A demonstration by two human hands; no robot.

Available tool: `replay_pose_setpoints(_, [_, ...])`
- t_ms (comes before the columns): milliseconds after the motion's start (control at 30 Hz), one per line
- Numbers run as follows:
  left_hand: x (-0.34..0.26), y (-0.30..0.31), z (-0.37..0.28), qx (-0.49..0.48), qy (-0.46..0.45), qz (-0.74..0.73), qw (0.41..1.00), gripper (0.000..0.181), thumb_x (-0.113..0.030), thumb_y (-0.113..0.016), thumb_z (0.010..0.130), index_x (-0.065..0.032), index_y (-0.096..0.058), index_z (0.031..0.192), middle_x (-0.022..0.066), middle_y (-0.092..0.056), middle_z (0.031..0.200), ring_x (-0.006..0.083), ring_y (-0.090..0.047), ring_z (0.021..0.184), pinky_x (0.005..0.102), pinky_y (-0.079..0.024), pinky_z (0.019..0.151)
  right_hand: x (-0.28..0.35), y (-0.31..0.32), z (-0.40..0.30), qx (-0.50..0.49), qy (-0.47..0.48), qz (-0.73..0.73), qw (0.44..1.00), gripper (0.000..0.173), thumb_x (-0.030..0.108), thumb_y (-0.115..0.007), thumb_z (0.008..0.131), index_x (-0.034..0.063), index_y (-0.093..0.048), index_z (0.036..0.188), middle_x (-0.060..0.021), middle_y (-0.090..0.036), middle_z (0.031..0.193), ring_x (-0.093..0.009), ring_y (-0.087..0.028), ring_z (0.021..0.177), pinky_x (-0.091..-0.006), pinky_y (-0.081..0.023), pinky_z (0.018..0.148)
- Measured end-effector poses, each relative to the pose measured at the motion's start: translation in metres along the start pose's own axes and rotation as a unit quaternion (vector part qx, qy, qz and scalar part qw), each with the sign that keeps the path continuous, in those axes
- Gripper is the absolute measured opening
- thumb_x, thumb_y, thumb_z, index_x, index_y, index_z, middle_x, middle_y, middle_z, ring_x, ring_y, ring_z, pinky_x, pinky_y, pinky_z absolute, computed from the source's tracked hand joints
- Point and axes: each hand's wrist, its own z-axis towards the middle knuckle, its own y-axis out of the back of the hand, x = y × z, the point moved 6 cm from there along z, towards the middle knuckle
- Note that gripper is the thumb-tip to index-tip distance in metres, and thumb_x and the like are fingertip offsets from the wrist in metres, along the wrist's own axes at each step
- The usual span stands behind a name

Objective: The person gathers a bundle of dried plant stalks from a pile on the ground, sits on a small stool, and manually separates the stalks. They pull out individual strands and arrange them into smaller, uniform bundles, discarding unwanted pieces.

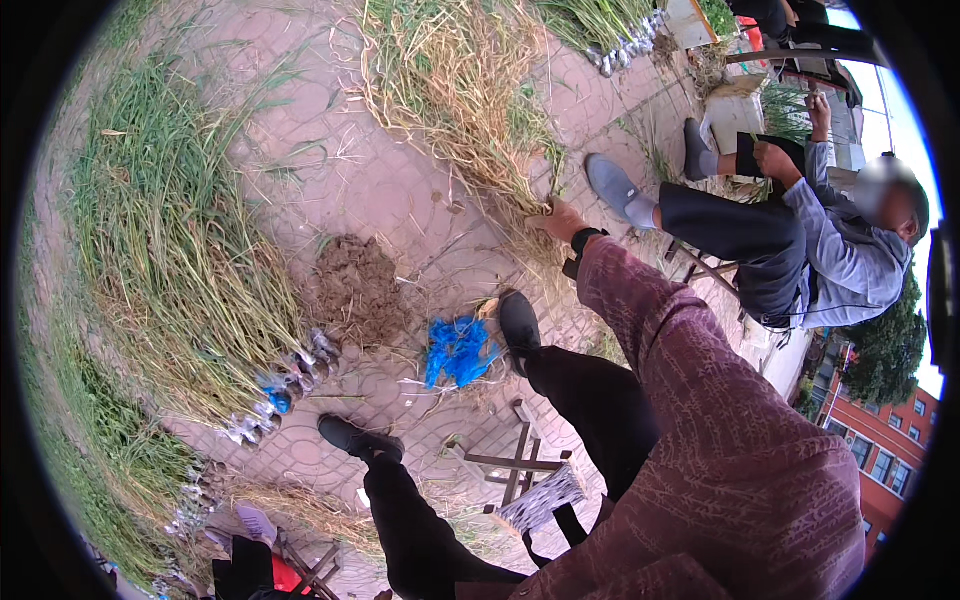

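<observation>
My right hand (559,220), at the end of a maroon patterned sleeve with a dark wristband, is closed around the narrow end of a bundle of yellowed, partly green stalks (469,112). The bundle fans out over the paving, away from me. My left hand is out of view. A crumpled blue plastic bag (459,351) lies beside my dark shoe (519,324), and a mound of brown soil (356,289) is a little farther off. Across the paving lies a large heap of long green stalks (180,247), their ends wrapped in plastic (255,427).
A folding stool (536,499) stands behind my legs. Another person (802,232) sits at the right, holding green stalks near a pale box (735,112). More wrapped plants (622,45) lie at the top. A person's shoe (256,523) shows at the lower left.
</observation>
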Motion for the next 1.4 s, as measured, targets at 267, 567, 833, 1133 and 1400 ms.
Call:
replay_pose_setpoints(267, [0.058,-0.057,0.010,0.127,0.027,0.010,0.991,0.058,-0.030,-0.060,0.086,0.0053,-0.040,0.126,0.0235,-0.044,0.122,0.0409,-0.042,0.113,0.0487,-0.033,0.098,0.019,-0.034,-0.085,0.012,0.118,0.078,0.990,0.056,0.028,-0.072,0.078,0.0006,-0.052,0.122,-0.0183,-0.059,0.118,-0.028,-0.056,0.111,-0.0357,-0.044,0.093])
replay_pose_setpoints(567, [0.066,-0.042,0.044,0.109,0.025,0.060,0.992,0.041,-0.019,-0.060,0.086,0.0044,-0.050,0.117,0.0195,-0.052,0.116,0.0364,-0.049,0.107,0.0442,-0.035,0.096,0.151,-0.060,-0.268,0.337,0.129,0.294,0.885,0.028,0.010,-0.061,0.089,0.0001,-0.054,0.114,-0.0067,-0.062,0.100,-0.011,-0.059,0.094,-0.0263,-0.048,0.083])
replay_pose_setpoints(833, [0.084,-0.038,0.050,0.046,0.036,0.081,0.995,0.041,-0.020,-0.056,0.080,0.0056,-0.053,0.112,0.0211,-0.052,0.116,0.0358,-0.049,0.107,0.0448,-0.036,0.095,0.124,-0.141,-0.318,0.417,0.340,0.032,0.842,0.034,0.007,-0.062,0.083,0.0012,-0.055,0.116,-0.0129,-0.060,0.108,-0.027,-0.061,0.096,-0.0387,-0.050,0.082])
replay_pose_setpoints(1133, [0.097,-0.040,0.039,0.104,0.043,0.067,0.991,0.040,-0.019,-0.058,0.078,0.0040,-0.054,0.111,0.0195,-0.053,0.115,0.0367,-0.049,0.107,0.0458,-0.036,0.096,0.022,-0.379,-0.594,0.472,0.594,-0.354,0.547,0.012,0.018,-0.058,0.077,0.0125,-0.066,0.070,-0.0048,-0.062,0.076,-0.023,-0.059,0.079,-0.0490,-0.045,0.066])
replay_pose_setpoints(1400, [0.102,-0.031,0.046,0.087,0.065,0.008,0.994,0.040,-0.017,-0.058,0.077,0.0042,-0.054,0.110,0.0199,-0.053,0.115,0.0360,-0.050,0.106,0.0447,-0.037,0.095,0.033,-0.329,-0.529,0.520,0.484,-0.233,0.664,0.006,0.012,-0.063,0.066,0.0085,-0.067,0.063,-0.0083,-0.065,0.064,-0.027,-0.066,0.068,-0.0409,-0.049,0.055])
